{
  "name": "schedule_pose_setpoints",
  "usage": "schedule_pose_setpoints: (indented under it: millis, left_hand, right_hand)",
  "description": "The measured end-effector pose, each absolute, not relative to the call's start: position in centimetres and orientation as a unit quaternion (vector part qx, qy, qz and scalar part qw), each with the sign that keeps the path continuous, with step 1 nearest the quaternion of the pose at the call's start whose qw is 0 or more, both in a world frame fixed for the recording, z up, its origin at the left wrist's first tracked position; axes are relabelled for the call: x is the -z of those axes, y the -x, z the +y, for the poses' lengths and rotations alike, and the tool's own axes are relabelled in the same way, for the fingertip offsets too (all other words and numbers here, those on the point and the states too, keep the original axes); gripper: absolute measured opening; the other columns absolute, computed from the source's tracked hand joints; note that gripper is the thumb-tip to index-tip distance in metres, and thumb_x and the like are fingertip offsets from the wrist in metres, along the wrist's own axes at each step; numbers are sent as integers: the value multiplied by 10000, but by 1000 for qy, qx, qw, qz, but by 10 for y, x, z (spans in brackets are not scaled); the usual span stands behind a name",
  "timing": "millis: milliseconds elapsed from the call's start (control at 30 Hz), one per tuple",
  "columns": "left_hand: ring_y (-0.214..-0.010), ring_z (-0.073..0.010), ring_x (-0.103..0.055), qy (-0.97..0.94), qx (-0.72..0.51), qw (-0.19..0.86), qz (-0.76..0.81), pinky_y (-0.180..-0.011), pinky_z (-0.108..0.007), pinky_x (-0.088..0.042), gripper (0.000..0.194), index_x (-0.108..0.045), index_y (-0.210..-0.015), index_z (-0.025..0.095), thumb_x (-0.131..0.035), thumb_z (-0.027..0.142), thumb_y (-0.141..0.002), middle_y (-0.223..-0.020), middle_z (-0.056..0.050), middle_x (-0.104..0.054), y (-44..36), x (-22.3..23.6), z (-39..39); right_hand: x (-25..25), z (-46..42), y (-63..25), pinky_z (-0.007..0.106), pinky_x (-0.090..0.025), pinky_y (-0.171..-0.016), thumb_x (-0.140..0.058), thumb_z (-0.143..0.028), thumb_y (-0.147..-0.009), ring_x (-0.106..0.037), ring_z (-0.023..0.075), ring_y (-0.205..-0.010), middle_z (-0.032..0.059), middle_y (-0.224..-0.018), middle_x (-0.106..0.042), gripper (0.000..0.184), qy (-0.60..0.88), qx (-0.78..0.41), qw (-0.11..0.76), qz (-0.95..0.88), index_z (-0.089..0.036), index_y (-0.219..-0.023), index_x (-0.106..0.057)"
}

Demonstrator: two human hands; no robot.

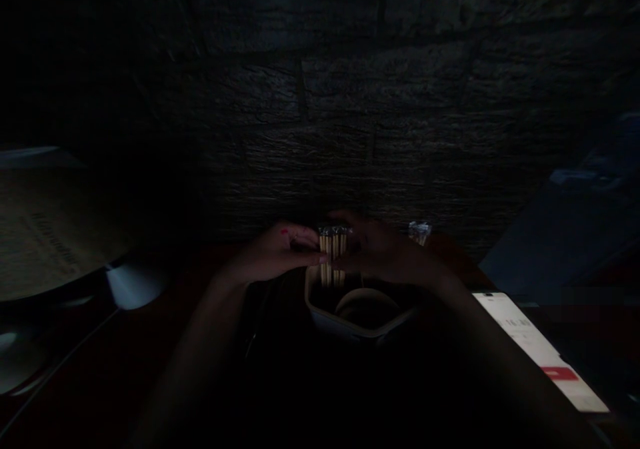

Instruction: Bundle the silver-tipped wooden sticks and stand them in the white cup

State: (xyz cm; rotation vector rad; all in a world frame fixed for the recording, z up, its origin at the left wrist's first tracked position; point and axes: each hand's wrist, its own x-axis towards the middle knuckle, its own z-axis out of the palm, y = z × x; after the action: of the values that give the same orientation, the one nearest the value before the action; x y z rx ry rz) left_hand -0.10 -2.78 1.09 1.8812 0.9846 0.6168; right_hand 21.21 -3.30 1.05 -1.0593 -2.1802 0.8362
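A bundle of thin pale sticks (332, 255) stands upright between my two hands, its tops dark and glinting; I cannot tell exactly what kind they are. My left hand (275, 252) pinches it from the left, thumb against the sticks. From the other side my right hand (383, 249) closes on the same bundle, mostly in shadow. The lower ends are over the far left part of an open, angular-rimmed container (320, 312). Inside that container shows a curved, rounded rim (367, 294). Behind my right wrist is a second bundle of sticks (420, 232) with a shiny top.
A lit phone (540, 352) lies at the right beside my forearm. On the left are a brown printed bag (55, 229), a white cone-shaped object (133, 287) and a thin cable (65, 359). A dark textured wall (330, 95) rises behind. Most of the scene is very dark.
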Motion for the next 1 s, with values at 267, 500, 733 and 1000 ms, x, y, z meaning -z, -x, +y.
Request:
schedule_pose_setpoints:
  millis: [267,500,733,1000]
  left_hand:
    - [-907,-200,-681,-761,-254,453,389,-861,-330,-510,260,-704,-963,130,-719,279,-750,-964,-72,-741,-5,-7,-28]
    - [-919,-201,-678,-772,-260,433,385,-847,-317,-511,228,-705,-989,159,-671,234,-776,-961,-49,-742,-6,-5,-27]
    - [-911,-196,-678,-770,-258,436,388,-845,-305,-504,220,-699,-977,141,-664,225,-777,-949,-53,-739,-6,-6,-28]
    - [-895,-205,-674,-767,-254,436,397,-834,-321,-504,236,-699,-981,146,-666,259,-776,-943,-53,-736,-5,-5,-28]
  right_hand:
    - [-12,-36,-214,269,-443,-604,-642,-244,-779,-631,173,-740,50,-866,-696,624,410,-302,261,-820,-158,-1362,-439]
    - [-15,-38,-213,266,-458,-647,-627,-253,-800,-643,177,-804,57,-953,-700,537,403,-280,271,-828,-190,-1314,-483]
    - [-14,-39,-211,270,-462,-671,-616,-243,-805,-647,177,-814,62,-978,-701,541,397,-282,270,-831,-183,-1323,-473]
    - [-14,-40,-210,275,-458,-715,-613,-253,-793,-650,198,-882,77,-1002,-699,531,399,-249,269,-840,-153,-1300,-493]
